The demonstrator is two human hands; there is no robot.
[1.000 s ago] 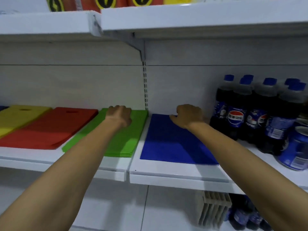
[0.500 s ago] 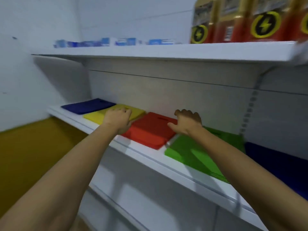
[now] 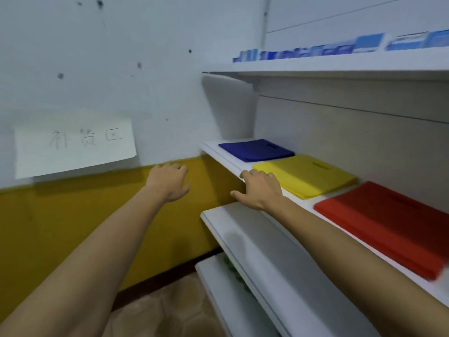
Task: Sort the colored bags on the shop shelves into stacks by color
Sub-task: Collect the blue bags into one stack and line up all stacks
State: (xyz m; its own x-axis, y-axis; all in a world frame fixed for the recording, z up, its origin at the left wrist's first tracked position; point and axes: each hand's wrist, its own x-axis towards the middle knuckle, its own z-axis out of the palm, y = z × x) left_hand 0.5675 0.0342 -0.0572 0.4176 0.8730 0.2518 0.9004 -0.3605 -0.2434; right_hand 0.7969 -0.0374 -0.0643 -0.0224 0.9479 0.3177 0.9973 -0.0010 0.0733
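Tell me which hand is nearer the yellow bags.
Right. The right hand is at the shelf edge, close beside the yellow bags; the left hand is off the shelf, before the wall, farther away.

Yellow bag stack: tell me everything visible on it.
The yellow bag stack is a tidy pile of flat, matte, fabric-like bags, with layered edges showing along the front. A cut-out handle slot sits near its back edge. It lies flat on the shelf, close beside the blue stack and a gap away from the red stack. The right hand is at its front-left corner; contact cannot be told.
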